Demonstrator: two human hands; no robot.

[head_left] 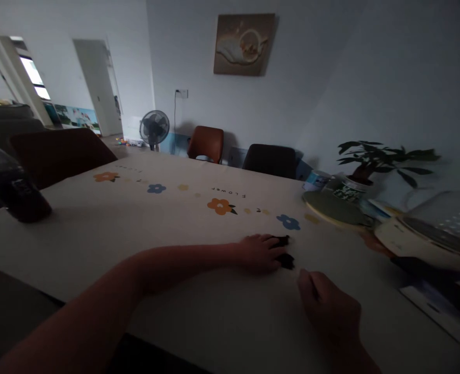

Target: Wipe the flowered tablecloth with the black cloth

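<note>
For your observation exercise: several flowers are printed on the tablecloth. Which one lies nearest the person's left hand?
The blue flower, just beyond the left hand. The orange flower sits further back, and the others lie further still, towards the table's far side.

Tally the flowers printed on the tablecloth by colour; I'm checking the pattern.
Orange flowers: 2
Blue flowers: 2
Total: 4, counting only the large flowers; the small pale ones are too faint to count. The left hand rests near one blue flower.

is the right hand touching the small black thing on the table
No, the right hand rests apart from the small black thing; only the left hand covers it.
</note>
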